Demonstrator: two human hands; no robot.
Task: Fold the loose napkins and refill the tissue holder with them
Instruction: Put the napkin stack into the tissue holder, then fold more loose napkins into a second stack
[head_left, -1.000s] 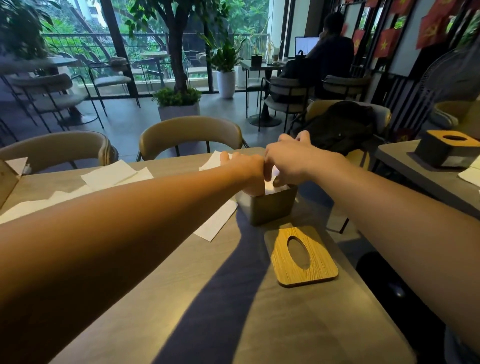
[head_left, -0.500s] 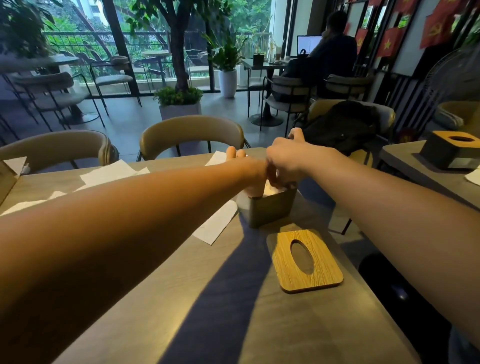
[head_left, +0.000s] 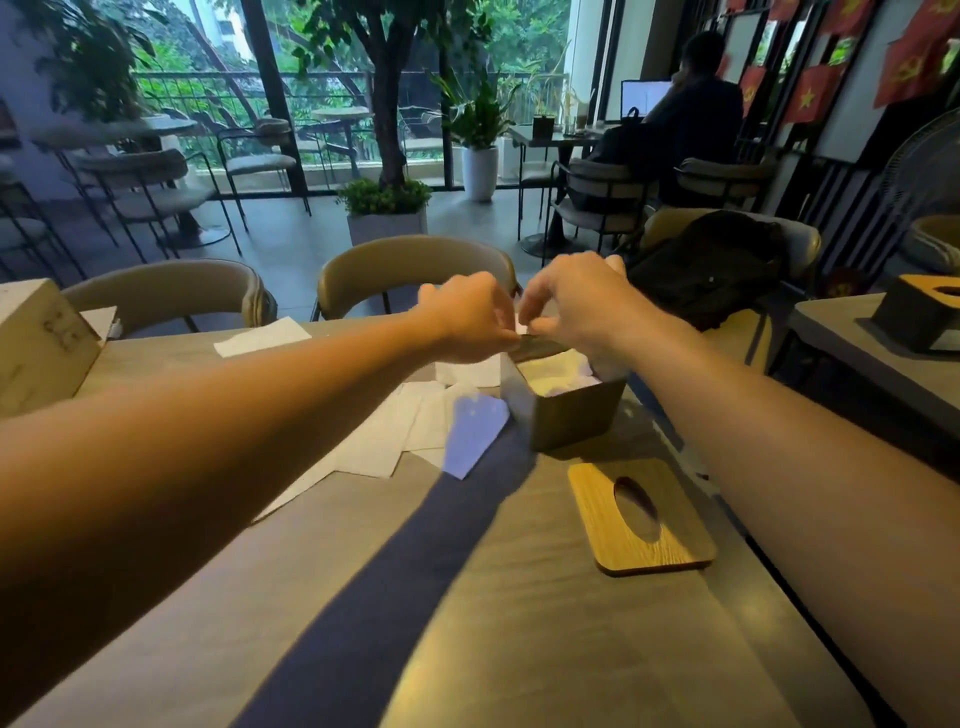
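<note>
Both grips on napkin above holder

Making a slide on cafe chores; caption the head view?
Over the open tissue holder, left hand and right hand pinch a napkin; wooden lid lies apart.

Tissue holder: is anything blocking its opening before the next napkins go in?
Nothing visible. The wooden lid lies on the table; the tissue holder is open, partly filled. The left hand and right hand pinch a napkin over its far rim.
</note>
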